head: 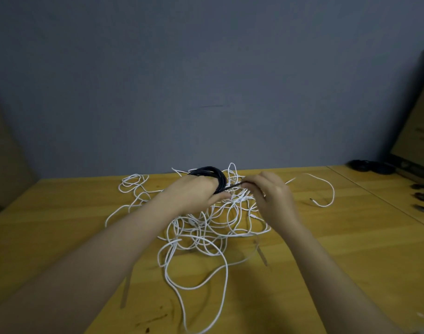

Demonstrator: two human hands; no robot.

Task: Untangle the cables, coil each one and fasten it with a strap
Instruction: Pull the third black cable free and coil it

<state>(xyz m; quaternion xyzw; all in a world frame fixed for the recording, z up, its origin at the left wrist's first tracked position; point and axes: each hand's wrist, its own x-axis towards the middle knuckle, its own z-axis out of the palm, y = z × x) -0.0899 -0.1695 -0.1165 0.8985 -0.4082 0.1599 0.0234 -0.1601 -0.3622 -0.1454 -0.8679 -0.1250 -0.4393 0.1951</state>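
The left hand (199, 192) is holding a coiled black cable (212, 175) in its grip above the desk (61, 225), while the right hand (272, 196) is pinching that cable's loose end. Tangled white cables (206, 227) are lying beneath them, sprawling across the desk.

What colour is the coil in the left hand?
Black; the coil held in the left hand shows best in the head view.
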